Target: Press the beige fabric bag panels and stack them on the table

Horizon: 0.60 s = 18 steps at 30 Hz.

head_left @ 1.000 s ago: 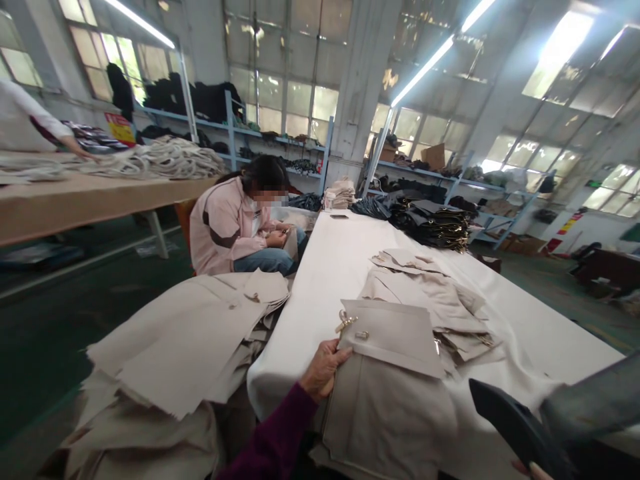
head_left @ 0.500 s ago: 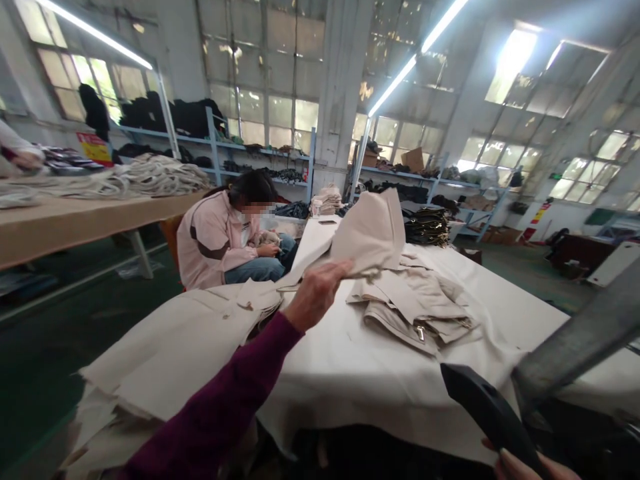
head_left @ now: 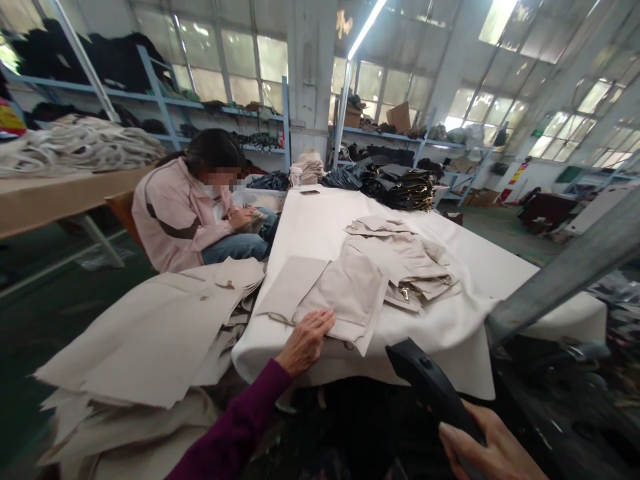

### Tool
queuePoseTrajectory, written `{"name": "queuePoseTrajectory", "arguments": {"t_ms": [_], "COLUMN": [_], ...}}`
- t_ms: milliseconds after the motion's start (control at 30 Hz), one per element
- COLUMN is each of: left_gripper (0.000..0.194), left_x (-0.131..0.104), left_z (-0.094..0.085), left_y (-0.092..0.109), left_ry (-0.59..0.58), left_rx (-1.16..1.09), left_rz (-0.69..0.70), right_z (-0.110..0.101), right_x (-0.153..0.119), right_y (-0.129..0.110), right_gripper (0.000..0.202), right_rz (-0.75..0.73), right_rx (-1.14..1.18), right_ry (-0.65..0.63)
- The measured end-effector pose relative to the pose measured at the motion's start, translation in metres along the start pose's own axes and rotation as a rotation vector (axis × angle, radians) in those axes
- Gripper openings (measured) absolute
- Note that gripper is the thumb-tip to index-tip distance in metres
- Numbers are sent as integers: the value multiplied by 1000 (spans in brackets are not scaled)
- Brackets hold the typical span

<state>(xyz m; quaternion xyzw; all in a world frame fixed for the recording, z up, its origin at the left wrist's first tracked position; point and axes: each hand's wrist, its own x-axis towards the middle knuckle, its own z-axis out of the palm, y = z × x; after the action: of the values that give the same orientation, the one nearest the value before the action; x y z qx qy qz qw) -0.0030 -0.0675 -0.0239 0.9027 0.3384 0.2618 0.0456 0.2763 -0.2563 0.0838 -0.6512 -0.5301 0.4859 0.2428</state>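
From my remote seat I had the left hand laid on the near edge of the pouch, fingers almost straight and together, pressing from above, with nothing I could see closed in the grip. The pouch lay at the table's near edge, just ahead of those fingertips and spreading to both sides, its long axis running roughly left to right, the flap toward the left. A cloth pile sat just beyond its right side. My left hand was clearly the nearer one; my right hand was wrapped round a black tool, its tip pointing toward the pouch but well apart from it.
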Motion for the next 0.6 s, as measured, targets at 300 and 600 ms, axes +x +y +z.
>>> {"name": "queuePoseTrajectory", "arguments": {"t_ms": [300, 600], "left_gripper": [65, 55], "left_x": [-1, -1], "left_z": [-2, -2], "left_y": [4, 1], "left_ry": [-30, -32], "left_rx": [60, 68], "left_rz": [-13, 24], "right_z": [22, 23], "right_x": [34, 80], "right_y": [-18, -22], "right_gripper": [26, 30], "right_rz": [-37, -33], "right_rx": [34, 83], "right_ry": [-106, -140]}}
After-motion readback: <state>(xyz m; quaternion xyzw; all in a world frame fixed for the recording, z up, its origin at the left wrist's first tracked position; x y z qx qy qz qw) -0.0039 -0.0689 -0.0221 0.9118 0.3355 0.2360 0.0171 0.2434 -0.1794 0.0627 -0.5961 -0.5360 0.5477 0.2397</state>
